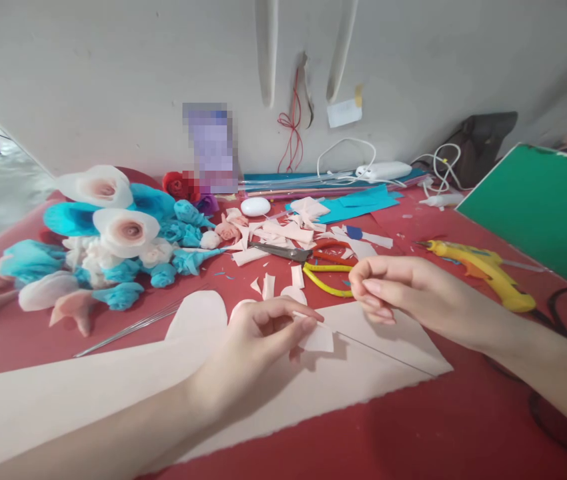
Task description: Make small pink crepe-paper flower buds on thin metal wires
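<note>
My left hand pinches a thin dark wire between thumb and forefinger. A small pale paper piece hangs at the pinch, around or against the wire's end; which of these I cannot tell. The wire slants down to the right across a large pale pink paper sheet. To the right and slightly higher, my right hand is held above the sheet with thumb and fingers pressed together. Anything between those fingertips is hidden or too small to see. Cut rounded petals lie behind the sheet.
Paper flowers in white, blue and pink crowd the left. Behind my hands are pliers and pale paper scraps. A yellow glue gun lies at right, before a green board. Several loose wires rest at left.
</note>
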`<control>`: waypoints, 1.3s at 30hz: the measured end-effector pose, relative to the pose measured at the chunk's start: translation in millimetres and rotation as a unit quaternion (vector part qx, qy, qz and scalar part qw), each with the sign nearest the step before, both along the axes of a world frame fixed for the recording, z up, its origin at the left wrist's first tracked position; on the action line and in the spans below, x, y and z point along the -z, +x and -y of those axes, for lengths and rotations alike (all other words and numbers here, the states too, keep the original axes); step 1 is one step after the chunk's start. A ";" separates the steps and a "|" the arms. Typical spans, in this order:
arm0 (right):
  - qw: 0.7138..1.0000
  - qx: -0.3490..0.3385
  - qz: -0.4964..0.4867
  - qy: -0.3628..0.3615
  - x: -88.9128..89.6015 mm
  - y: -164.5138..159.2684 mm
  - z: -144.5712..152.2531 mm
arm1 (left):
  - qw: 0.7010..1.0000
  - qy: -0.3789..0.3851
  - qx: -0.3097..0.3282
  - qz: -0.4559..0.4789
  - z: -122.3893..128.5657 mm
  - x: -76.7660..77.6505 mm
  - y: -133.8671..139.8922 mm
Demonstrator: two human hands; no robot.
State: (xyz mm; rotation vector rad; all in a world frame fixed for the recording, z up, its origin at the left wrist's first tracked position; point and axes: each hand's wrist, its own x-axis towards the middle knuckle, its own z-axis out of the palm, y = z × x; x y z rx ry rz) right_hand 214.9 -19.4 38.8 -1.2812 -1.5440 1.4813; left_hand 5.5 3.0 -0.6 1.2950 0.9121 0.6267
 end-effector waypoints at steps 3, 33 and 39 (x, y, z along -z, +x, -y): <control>1.000 0.009 -0.007 0.000 0.6 0.5 -0.9 | 1.000 -0.001 -0.002 0.002 0.0 1.3 -0.2; 0.973 0.031 -0.217 -0.066 -4.6 -5.9 -3.3 | 0.998 0.042 0.018 -0.049 -3.0 -1.8 -0.1; 0.968 0.015 -0.240 -0.069 -3.3 -5.4 -3.4 | 0.999 0.042 0.018 -0.025 -0.9 -1.8 0.0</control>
